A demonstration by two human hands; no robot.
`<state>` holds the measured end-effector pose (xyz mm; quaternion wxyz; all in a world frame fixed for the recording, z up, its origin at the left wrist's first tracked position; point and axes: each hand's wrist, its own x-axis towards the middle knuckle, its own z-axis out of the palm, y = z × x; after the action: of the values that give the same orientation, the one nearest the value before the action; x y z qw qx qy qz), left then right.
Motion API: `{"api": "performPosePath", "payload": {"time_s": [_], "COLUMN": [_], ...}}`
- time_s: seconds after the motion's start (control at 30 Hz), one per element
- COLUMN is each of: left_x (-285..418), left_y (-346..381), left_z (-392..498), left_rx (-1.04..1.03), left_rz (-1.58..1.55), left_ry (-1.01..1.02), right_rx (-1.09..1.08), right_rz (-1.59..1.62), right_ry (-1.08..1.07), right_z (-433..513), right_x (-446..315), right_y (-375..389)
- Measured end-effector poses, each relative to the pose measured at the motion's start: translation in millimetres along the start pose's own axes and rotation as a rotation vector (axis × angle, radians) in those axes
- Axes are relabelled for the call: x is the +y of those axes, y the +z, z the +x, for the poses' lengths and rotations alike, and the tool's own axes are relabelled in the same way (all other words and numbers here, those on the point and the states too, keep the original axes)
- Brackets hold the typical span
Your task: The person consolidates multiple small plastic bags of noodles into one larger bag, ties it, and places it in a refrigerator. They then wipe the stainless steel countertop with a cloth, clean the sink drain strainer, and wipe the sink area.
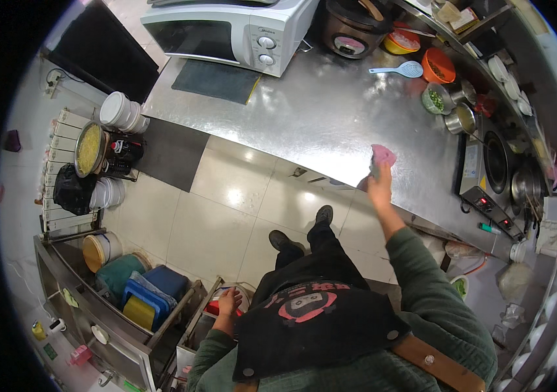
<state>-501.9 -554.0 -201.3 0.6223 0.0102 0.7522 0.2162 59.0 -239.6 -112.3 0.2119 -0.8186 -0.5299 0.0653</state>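
My right hand (380, 183) reaches out over the near edge of the stainless steel counter (308, 117), closed on a pink cloth (383, 155) that lies against the metal. Low beside my body, near the sink unit, hangs my left hand (230, 302), its fingers loosely curled with nothing seen in them; a red thing and a round tub are just behind it. On the counter, beyond the cloth, are a light blue slotted spoon (408, 69), an orange bowl (438, 65) and a clear bowl of chopped greens (436, 99).
A microwave (239, 36) and a rice cooker (352, 29) stand along the counter's far side. An induction cooker with a black pan (496, 161) is at the right. Left are white buckets (115, 109), a metal bowl of yellow food (89, 148) and a sink with blue tubs (151, 299).
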Motion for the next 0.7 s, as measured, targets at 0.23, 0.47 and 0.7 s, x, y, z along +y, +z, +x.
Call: {"api": "performPosePath", "payload": {"time_s": [0.23, 0.47, 0.7], "left_x": [67, 258, 301], "left_y": [56, 249, 391], "left_z": [-7, -82, -165], "left_rx": [-0.034, -0.496, -0.542], "left_rz": [0.169, -0.172, 0.049], "left_ry": [0.235, 0.440, 0.643], "right_rx": [0.015, -0.727, -0.404], "right_rz": [0.140, 0.958, 0.970], "right_ry": [-0.504, 0.152, -0.164], "right_z": [0, -9, -41], "right_x": [-141, -201, -99], "right_y": [115, 28, -84]}}
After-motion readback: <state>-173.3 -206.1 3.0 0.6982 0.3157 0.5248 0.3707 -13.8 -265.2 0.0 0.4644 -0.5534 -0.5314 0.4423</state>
